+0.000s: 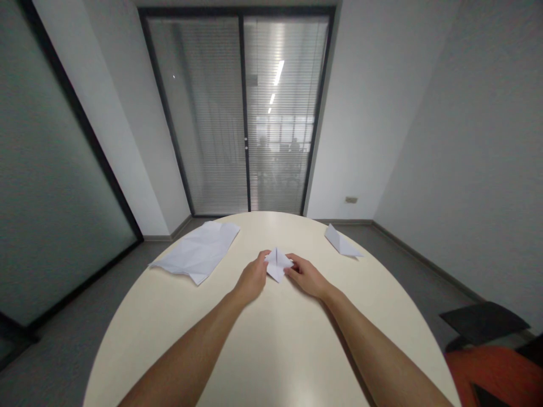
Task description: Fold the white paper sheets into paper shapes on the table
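Between my two hands is a small piece of folded white paper, roughly diamond-shaped, with a crease or slit running down from its top point. My left hand grips its left corner, the thumb and fingers closed on the edge. On the opposite side my right hand pinches the right corner between thumb and fingers. The paper is held just over or on the round cream table; I cannot tell whether it touches the top. Fingers cover both side corners.
Creased white sheets lie at the table's left edge. Another folded white paper rests near the right edge. A red and black chair stands at the lower right. Beyond the table is a glass door with blinds.
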`<state>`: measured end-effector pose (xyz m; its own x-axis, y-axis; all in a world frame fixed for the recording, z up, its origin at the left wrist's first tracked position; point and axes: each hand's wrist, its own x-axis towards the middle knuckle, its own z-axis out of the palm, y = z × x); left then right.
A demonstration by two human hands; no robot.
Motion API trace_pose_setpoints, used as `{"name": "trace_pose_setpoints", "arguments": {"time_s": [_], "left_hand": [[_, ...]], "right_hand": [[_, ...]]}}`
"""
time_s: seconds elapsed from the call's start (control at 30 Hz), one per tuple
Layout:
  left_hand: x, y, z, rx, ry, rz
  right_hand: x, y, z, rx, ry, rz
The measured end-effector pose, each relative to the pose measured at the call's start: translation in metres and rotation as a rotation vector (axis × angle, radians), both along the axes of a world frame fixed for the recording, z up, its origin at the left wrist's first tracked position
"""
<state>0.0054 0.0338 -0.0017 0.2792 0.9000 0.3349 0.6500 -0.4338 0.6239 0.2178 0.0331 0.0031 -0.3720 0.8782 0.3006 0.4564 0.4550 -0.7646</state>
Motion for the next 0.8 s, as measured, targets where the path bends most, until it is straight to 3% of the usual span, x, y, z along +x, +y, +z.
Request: {"name": "trace_pose_setpoints", "arguments": {"time_s": [0.47, 0.8], "left_hand": [[0.000, -0.006, 0.003, 0.015, 0.039, -0.175], [0.002, -0.010, 0.007, 0.102, 0.080, -0.089]], "right_hand": [[-0.002, -0.002, 0.006, -0.033, 0.111, -0.050], [-0.001, -0.003, 0.010, -0.010, 0.103, -0.007]]}}
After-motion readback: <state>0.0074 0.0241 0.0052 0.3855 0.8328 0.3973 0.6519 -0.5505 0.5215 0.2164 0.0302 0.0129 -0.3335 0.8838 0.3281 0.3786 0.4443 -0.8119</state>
